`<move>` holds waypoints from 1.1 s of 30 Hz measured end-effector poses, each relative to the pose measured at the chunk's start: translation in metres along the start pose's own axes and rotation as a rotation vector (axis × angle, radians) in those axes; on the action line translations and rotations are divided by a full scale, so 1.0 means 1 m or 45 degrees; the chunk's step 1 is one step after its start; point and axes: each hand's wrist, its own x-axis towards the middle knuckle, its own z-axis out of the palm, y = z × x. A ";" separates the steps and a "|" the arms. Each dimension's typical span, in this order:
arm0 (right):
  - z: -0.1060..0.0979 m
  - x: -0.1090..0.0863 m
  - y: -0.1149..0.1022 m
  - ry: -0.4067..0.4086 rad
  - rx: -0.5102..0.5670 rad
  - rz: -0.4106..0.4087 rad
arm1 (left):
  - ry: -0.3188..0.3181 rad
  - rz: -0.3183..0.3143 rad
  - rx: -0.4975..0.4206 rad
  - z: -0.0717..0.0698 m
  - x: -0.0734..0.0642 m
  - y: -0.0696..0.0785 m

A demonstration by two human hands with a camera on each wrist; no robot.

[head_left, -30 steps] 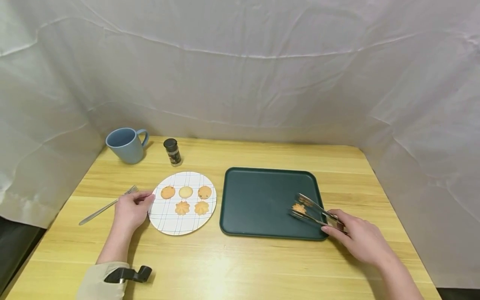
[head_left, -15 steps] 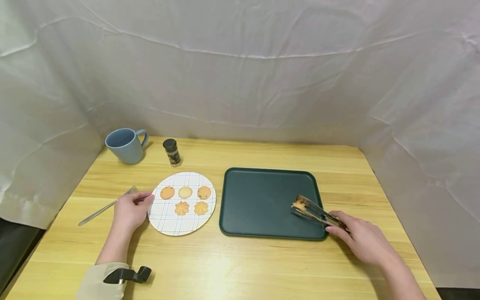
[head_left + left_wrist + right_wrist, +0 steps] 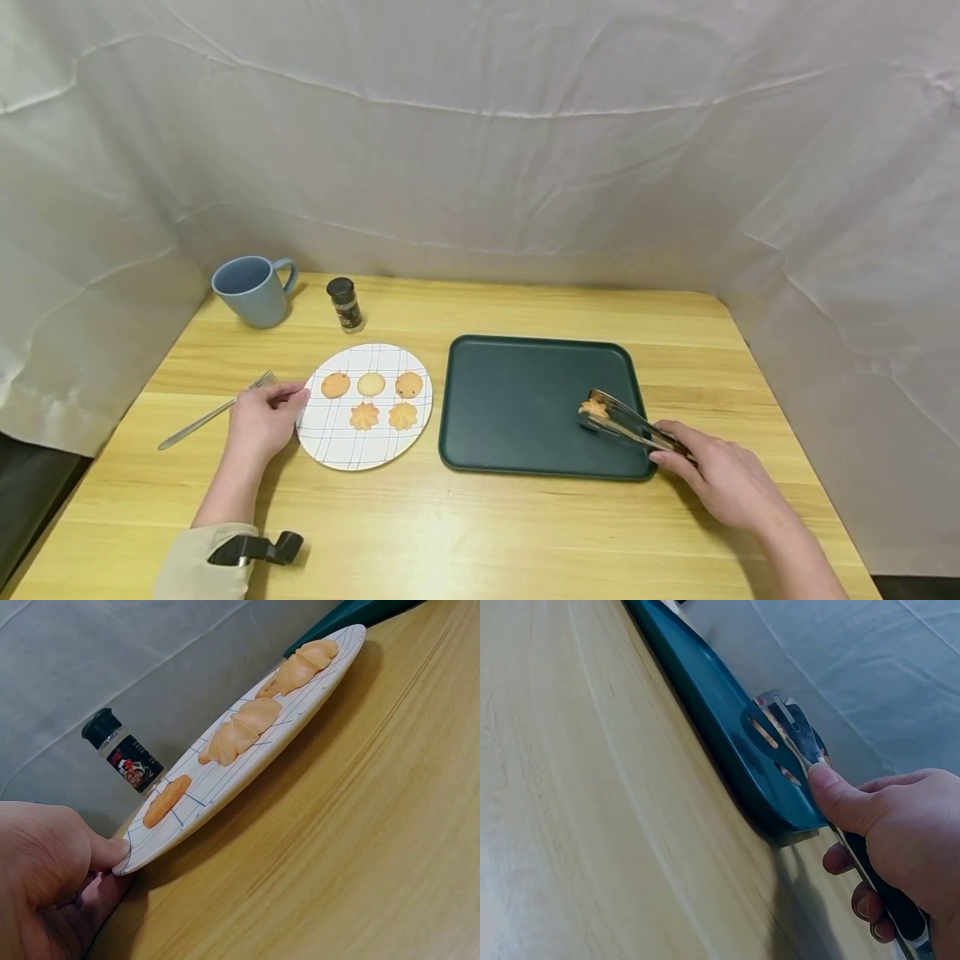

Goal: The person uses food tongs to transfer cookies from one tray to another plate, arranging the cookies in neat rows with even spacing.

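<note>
My left hand (image 3: 264, 417) pinches the left rim of a white checked plate (image 3: 337, 442), thumb on top and fingers below in the left wrist view. Three round cookies (image 3: 371, 384) lie in a row on the plate, with two flower-shaped cookies (image 3: 364, 417) in front of them. My right hand (image 3: 723, 475) grips a pair of metal tongs (image 3: 630, 427) by the dark handles. Between the tongs' tips sits another flower-shaped cookie (image 3: 592, 408), over the right part of the dark green tray (image 3: 517, 408). Slotted tong heads partly hide that cookie in the right wrist view.
A blue mug (image 3: 255, 293) stands at the back left, with a small black-capped spice jar (image 3: 346, 306) to its right. Beside my left hand lies a fork (image 3: 198, 425). Pale cloth (image 3: 480, 150) hangs behind and around the wooden table (image 3: 465, 533).
The tongs' arms have come together around the flower-shaped cookie, which now appears slightly farther left and tilted. My left hand and the plate have stayed put.
</note>
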 end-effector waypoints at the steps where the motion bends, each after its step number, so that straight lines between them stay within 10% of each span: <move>1: 0.000 0.000 -0.001 0.001 0.001 0.000 | -0.001 -0.001 -0.001 0.000 0.000 0.000; 33: -0.010 0.041 -0.048 0.056 -0.039 -0.209 | 0.017 0.010 -0.018 0.001 -0.002 -0.001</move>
